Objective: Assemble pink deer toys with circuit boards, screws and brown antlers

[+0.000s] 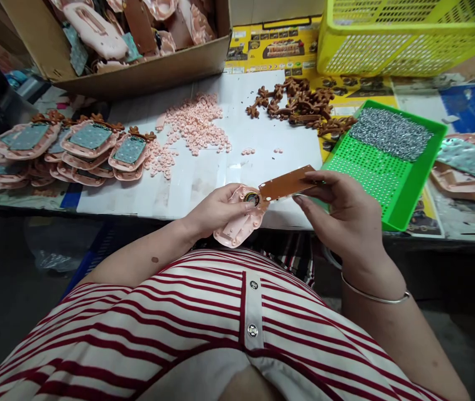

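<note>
Printed yellow packaging sheets (279, 47) lay flat at the far side of the table, under the yellow basket (408, 36); they carried lettering and dark picture panels, but none of it could be read from where I stood. No other writing was legible anywhere on the bench. The left hand (216, 211) sat at the near edge of the white table cover (204, 172), wrist bent in toward the body, fingers curled under and around a pink plastic shell (239, 225), thumb laid across its upper rim beside a small round speaker (251, 197) seated in the shell. The shell hung just off the table edge, above the striped shirt (204, 323). The right hand (346, 214), a thin bangle (373, 295) on its wrist, came in from the right with the forearm angled up, fingers pinched on the right end of a brown circuit board (287, 182); the thumb lay on top, the other fingers beneath. The board tilted down to the left, its left end touching the shell at the speaker. Just right of that hand stood a green tray (412, 195) with a heap of small metal screws (390, 133) at its far end. Farther off lay brown antler pieces (299, 103), a scatter of pink buttons (195, 122), and at far left stacks of assembled pink shells (87, 147). A cardboard box (145, 72) of pink parts stood at the far left.
</note>
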`<action>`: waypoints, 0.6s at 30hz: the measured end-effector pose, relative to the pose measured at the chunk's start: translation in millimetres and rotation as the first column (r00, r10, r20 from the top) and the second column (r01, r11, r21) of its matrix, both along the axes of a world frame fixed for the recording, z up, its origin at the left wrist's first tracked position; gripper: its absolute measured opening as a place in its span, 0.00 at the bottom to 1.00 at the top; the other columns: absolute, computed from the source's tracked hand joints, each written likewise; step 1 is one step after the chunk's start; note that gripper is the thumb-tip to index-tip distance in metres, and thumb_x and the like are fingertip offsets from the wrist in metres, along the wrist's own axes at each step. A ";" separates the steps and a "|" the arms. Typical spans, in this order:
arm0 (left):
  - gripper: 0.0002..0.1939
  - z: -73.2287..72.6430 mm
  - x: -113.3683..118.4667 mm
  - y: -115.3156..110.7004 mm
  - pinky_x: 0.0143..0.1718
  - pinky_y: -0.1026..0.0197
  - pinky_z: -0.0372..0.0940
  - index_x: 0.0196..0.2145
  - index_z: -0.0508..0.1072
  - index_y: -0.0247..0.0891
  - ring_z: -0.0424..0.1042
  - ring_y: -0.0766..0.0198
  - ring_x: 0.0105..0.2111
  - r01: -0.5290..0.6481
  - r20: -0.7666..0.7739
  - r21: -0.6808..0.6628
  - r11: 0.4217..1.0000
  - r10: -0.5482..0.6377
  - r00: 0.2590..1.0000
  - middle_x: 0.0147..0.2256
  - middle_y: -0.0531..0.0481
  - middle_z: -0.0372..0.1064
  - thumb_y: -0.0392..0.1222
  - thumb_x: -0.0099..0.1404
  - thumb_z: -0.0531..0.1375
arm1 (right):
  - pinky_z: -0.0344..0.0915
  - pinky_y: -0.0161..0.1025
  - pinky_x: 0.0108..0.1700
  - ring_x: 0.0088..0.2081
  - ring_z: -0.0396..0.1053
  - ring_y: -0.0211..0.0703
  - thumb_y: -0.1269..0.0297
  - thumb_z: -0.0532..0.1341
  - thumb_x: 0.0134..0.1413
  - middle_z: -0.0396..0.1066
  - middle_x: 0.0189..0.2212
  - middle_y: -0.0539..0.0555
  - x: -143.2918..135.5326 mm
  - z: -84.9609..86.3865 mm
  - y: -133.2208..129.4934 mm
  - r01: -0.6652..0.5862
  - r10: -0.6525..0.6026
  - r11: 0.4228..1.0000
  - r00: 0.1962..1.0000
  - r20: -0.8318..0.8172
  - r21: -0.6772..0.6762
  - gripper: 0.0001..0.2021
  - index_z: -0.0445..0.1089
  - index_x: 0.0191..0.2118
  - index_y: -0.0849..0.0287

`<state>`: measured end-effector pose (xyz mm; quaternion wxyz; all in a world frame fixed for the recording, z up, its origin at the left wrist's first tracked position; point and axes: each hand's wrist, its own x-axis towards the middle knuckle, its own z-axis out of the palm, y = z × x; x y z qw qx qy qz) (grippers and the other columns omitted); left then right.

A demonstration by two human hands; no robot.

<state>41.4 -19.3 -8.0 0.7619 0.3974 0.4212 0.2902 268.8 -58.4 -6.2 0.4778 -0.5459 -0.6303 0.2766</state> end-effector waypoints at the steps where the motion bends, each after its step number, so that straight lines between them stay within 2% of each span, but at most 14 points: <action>1: 0.18 1.8 0.5 0.1 0.37 0.62 0.69 0.41 0.74 0.33 0.75 0.64 0.32 0.009 0.005 -0.003 1.000 -0.009 1.000 0.34 0.48 0.76 0.39 0.54 0.72 | 0.74 0.44 0.45 0.39 0.79 0.45 0.64 0.68 0.58 0.78 0.44 0.53 2.7 1.0 0.6 0.014 -0.018 0.999 0.996 0.088 0.043 0.12 0.74 0.48 0.49; 4: 0.11 8.8 2.4 1.3 0.35 0.62 0.68 0.37 0.75 0.34 0.74 0.64 0.30 0.115 0.046 0.036 0.993 -0.116 0.992 0.31 0.49 0.75 0.38 0.56 0.69 | 0.72 0.46 0.38 0.34 0.74 0.46 0.62 0.67 0.59 0.74 0.33 0.52 8.7 6.9 4.9 0.062 -0.114 0.983 0.945 0.308 0.173 0.05 0.77 0.41 0.47; 7: 0.05 14.4 3.8 2.9 0.32 0.62 0.66 0.31 0.75 0.34 0.71 0.65 0.27 0.252 0.090 0.091 0.963 -0.260 0.961 0.28 0.47 0.73 0.39 0.60 0.65 | 0.72 0.50 0.42 0.40 0.72 0.52 0.59 0.70 0.56 0.70 0.35 0.55 9.8 15.6 9.7 0.084 -0.189 0.956 0.909 0.372 0.281 0.04 0.78 0.38 0.46; 10: 0.07 14.8 5.1 3.6 0.30 0.61 0.64 0.29 0.74 0.35 0.70 0.65 0.25 0.244 0.084 0.077 0.967 -0.250 0.965 0.27 0.47 0.73 0.41 0.59 0.65 | 0.71 0.53 0.51 0.49 0.72 0.54 0.62 0.70 0.56 0.72 0.44 0.56 4.8 21.9 13.1 -0.020 -0.064 0.964 0.950 0.306 0.266 0.06 0.75 0.39 0.48; 13: 0.09 11.3 6.3 3.4 0.29 0.61 0.64 0.30 0.75 0.34 0.70 0.64 0.24 0.230 0.062 0.023 0.973 -0.231 0.971 0.26 0.46 0.73 0.43 0.58 0.66 | 0.72 0.48 0.47 0.44 0.75 0.48 0.66 0.68 0.57 0.75 0.41 0.53 -3.8 23.1 16.1 -0.116 0.078 0.971 0.980 0.181 0.211 0.08 0.73 0.43 0.48; 15: 0.10 9.1 6.4 3.2 0.29 0.61 0.63 0.31 0.76 0.34 0.70 0.64 0.24 0.239 0.064 0.016 0.971 -0.240 0.969 0.27 0.46 0.74 0.44 0.59 0.66 | 0.73 0.44 0.42 0.39 0.75 0.45 0.66 0.67 0.58 0.76 0.39 0.52 -8.7 22.2 18.7 -0.106 0.082 0.977 0.987 0.135 0.183 0.10 0.73 0.45 0.49; 18: 0.09 7.3 5.2 3.6 0.31 0.61 0.65 0.33 0.77 0.33 0.72 0.63 0.25 0.198 0.079 0.014 0.980 -0.199 0.977 0.28 0.45 0.75 0.42 0.58 0.67 | 0.73 0.44 0.39 0.37 0.75 0.45 0.63 0.67 0.58 0.76 0.41 0.53 -12.1 19.3 22.7 -0.052 0.036 0.989 0.992 0.117 0.137 0.11 0.74 0.47 0.50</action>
